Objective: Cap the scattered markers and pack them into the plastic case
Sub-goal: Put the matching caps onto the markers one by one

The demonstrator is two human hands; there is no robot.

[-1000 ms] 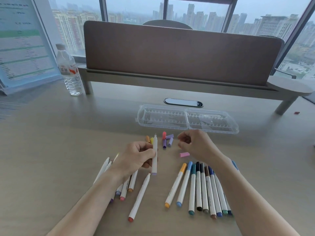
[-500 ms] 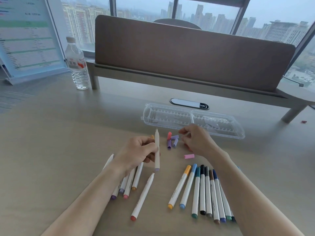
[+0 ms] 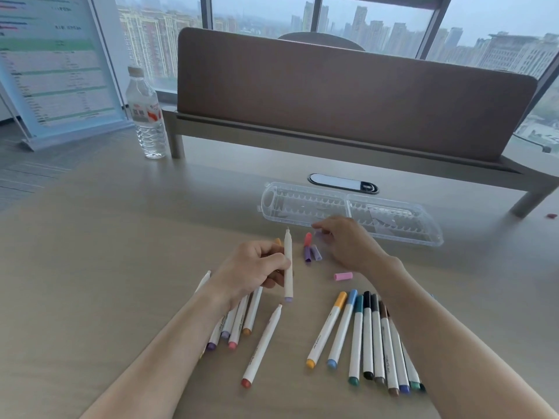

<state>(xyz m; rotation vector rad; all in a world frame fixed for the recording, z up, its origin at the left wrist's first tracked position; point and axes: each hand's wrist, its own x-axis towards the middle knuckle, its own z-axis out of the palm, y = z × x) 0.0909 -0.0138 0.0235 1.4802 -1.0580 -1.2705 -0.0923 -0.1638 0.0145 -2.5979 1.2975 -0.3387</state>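
Looking nearest first, we count eight capped white markers (image 3: 370, 337) fanned at lower right, the last partly hidden by our right forearm. One uncapped white marker with a red end (image 3: 262, 346) lies alone; the cluster under our left wrist is too covered to count. Our left hand (image 3: 254, 270) curls round an upright uncapped white marker with a lilac end (image 3: 288, 264). A loose pink cap (image 3: 343, 276) lies beside our right wrist. Our right hand (image 3: 348, 240) reaches over the small loose caps (image 3: 311, 251), fingertips seemingly pinching a lilac one, though blurred. Beyond lies the clear plastic case (image 3: 351, 213), open.
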